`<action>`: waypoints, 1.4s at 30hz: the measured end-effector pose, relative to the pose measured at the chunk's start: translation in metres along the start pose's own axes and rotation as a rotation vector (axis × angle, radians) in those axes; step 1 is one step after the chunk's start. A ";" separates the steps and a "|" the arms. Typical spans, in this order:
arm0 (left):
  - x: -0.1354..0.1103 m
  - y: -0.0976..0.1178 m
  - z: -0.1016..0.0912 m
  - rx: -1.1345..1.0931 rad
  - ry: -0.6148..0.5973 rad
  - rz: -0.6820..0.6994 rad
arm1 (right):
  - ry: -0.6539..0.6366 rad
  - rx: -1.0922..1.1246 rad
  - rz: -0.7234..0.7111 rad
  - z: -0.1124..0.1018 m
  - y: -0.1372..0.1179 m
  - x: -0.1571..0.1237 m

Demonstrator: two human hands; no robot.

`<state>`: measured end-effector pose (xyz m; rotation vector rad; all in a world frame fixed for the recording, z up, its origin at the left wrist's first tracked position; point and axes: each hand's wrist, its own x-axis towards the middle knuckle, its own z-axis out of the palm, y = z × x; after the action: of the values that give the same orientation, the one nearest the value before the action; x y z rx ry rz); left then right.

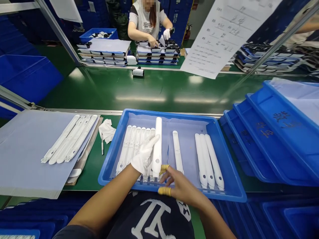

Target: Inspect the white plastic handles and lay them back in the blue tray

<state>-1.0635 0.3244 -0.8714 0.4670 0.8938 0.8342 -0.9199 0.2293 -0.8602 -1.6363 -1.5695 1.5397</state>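
Observation:
My left hand [144, 154], in a white glove, grips a long white plastic strip [158, 142] with a round hole near its lower end. It is held upright above the blue tray [169, 114]. Close to the strip's lower end is my right hand [175, 182], bare but for yellow finger covers, its fingers apart. Whether a fingertip touches the strip I cannot tell. Several similar strips [129, 149] lie in a row on the tray's left side, partly behind my glove. One strip [177, 151] lies mid-tray, and three more [208, 159] lie at the right.
More strips [71, 137] rest on paper-covered sheets [27, 142] at the left, beside a white cloth [107, 130] and a pen [102, 144]. Stacked blue trays [279, 132] stand at the right. A paper sheet [224, 39] hangs ahead. Beyond the green belt, a person [149, 26] handles parts.

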 end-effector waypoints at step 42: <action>-0.012 -0.050 0.009 0.097 -0.469 -0.093 | 0.812 -0.595 0.211 -0.090 0.054 0.006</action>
<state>-1.0384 0.2840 -0.8939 0.6680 0.5171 0.5634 -0.8196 0.2537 -0.8808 -2.3774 -1.4464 0.3194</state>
